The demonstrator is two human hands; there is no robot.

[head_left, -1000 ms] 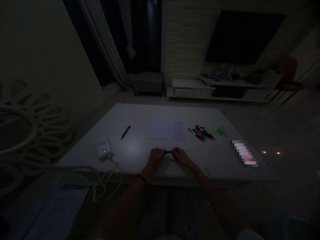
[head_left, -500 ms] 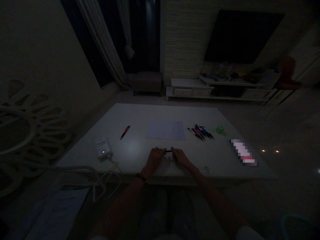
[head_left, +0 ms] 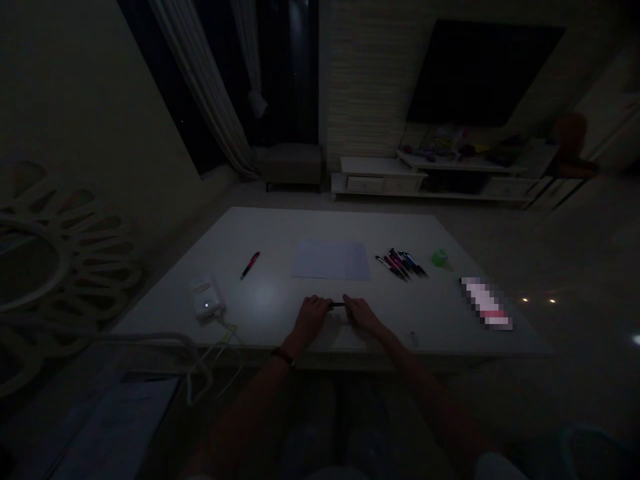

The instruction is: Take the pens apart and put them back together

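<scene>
My left hand [head_left: 311, 317] and my right hand [head_left: 361, 313] rest close together at the near side of the white table [head_left: 320, 230]. A thin dark pen [head_left: 338, 304] lies between them, its ends hidden in the fingers of both hands. Beyond my hands lies a sheet of paper [head_left: 331, 260]. To its right is a bunch of several pens [head_left: 401, 265], and to its left a single red and black pen [head_left: 249, 265]. The dim light hides the dark pen's details.
A white plug-in device [head_left: 207, 298] with pale cables [head_left: 220, 353] sits at the left table edge. A small green object [head_left: 439, 258] and a pixelated pink-and-white item [head_left: 485, 303] lie on the right. A round openwork frame [head_left: 50, 267] hangs left.
My hands and the dark pen hold nearly the same position. The whole scene has drifted slightly left in the view.
</scene>
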